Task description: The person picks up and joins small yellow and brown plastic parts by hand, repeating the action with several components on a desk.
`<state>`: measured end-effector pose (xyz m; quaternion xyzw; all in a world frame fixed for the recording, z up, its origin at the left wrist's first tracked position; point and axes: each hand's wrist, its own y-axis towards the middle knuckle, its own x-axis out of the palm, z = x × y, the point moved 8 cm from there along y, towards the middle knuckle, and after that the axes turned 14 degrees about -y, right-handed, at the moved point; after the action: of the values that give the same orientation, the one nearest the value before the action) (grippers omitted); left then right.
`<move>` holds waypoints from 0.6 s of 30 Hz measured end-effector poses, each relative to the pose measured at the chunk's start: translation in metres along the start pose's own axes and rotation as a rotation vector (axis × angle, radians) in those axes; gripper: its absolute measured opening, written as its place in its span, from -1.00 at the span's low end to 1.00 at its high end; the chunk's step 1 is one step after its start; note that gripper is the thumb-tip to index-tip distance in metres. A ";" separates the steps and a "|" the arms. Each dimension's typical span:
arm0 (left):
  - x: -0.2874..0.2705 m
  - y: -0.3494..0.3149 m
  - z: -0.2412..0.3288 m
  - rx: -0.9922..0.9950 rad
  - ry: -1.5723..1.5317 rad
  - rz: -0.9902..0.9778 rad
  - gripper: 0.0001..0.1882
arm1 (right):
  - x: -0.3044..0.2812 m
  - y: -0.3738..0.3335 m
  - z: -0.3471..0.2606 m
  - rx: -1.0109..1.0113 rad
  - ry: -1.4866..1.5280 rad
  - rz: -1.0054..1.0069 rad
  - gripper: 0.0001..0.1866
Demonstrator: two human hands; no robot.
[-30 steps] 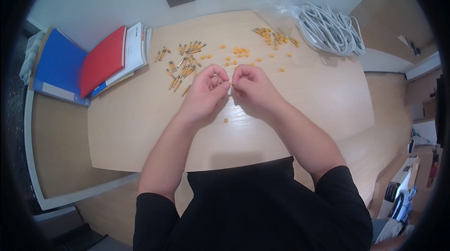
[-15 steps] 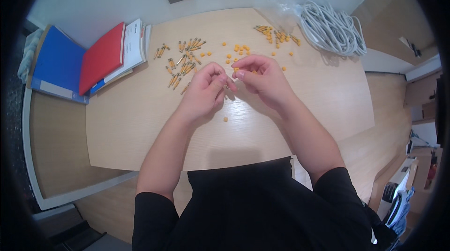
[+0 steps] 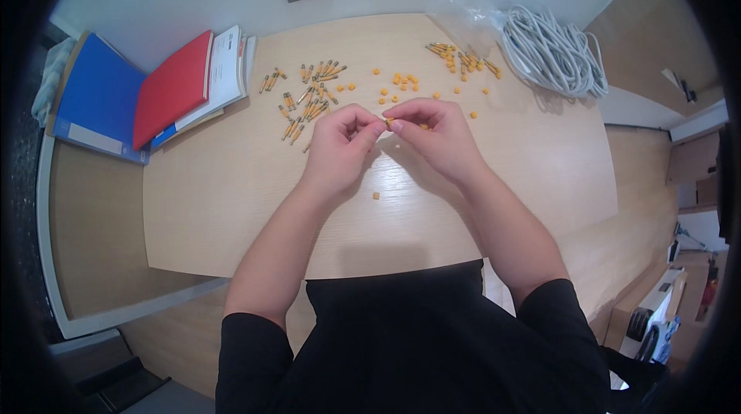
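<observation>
Above the middle of the table, my left hand (image 3: 341, 147) and my right hand (image 3: 441, 138) meet at the fingertips. My right thumb and index finger pinch a small yellow piece (image 3: 390, 121). The left thumb and fingers are closed in a pinch against it; what they hold is hidden. Beyond the left hand lie several slim yellow rods (image 3: 313, 109) with metal ends. Small yellow cube-like pieces (image 3: 397, 79) are scattered behind both hands, and a single yellow cube (image 3: 376, 196) lies nearer me, below the hands.
At the back right, more yellow rods and cubes (image 3: 467, 61) lie by a clear plastic bag (image 3: 476, 20) and a coiled grey cable (image 3: 552, 51). A blue folder (image 3: 96, 97), a red folder (image 3: 174, 89) and papers stand at the left. The table's front edge (image 3: 386, 273) is close to me.
The fingertips of both hands have come together around the small yellow piece, where there was a gap before. The view has shifted slightly.
</observation>
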<state>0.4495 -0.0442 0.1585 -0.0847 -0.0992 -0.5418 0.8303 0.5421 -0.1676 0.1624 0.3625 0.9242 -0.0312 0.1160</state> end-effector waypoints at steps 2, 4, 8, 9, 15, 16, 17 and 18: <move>0.001 0.002 0.007 0.157 0.088 -0.055 -0.96 | 0.001 0.001 0.000 -0.002 -0.026 -0.010 -0.84; 0.002 0.002 0.004 0.131 0.064 -0.061 -0.95 | 0.003 0.001 0.000 -0.004 -0.053 -0.021 -0.85; 0.006 0.002 -0.002 0.102 -0.093 -0.026 -0.93 | 0.007 0.000 0.004 0.047 0.028 -0.005 -0.85; 0.006 0.002 -0.001 0.102 -0.092 -0.024 -0.93 | 0.007 0.000 0.007 0.094 0.146 0.009 -0.85; 0.001 0.000 -0.003 0.079 0.040 -0.007 -0.85 | 0.008 -0.001 0.005 0.183 0.196 -0.049 -0.85; 0.000 -0.001 -0.002 0.086 0.050 -0.004 -0.83 | 0.009 -0.002 0.005 0.183 0.196 -0.051 -0.85; -0.001 -0.001 -0.002 0.093 0.058 0.000 -0.80 | 0.010 -0.002 0.006 0.191 0.227 -0.060 -0.85; -0.002 0.000 -0.003 0.093 0.057 0.002 -0.80 | 0.011 -0.002 0.007 0.199 0.258 -0.070 -0.84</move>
<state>0.4489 -0.0435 0.1554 -0.0307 -0.1005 -0.5379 0.8364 0.5346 -0.1630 0.1527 0.3410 0.9358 -0.0797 -0.0410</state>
